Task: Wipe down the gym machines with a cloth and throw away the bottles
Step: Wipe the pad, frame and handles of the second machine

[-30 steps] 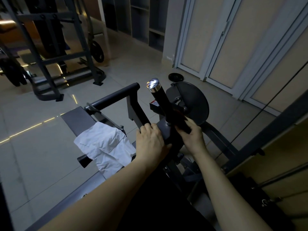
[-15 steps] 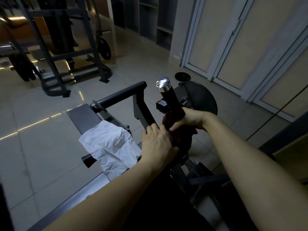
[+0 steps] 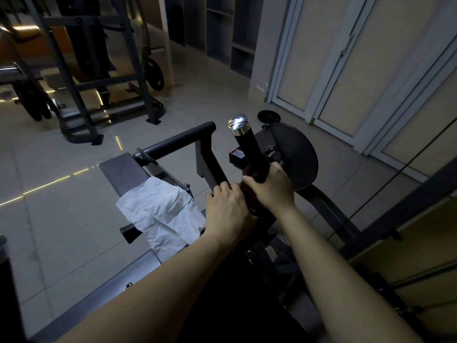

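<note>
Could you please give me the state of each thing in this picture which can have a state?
Right hand: grips the black chrome-capped handle, a dark red cloth under its fingers.
Left hand: grips the grey metal machine bracket.
White crumpled cloth: draped over a black bar, untouched.
Small black weight plate: flat on the floor.
White-framed doors: closed.

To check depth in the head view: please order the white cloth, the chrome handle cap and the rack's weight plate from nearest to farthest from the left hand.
1. white cloth, just left of the left hand.
2. chrome handle cap, ahead and higher.
3. weight plate, far back, to the left.
</note>
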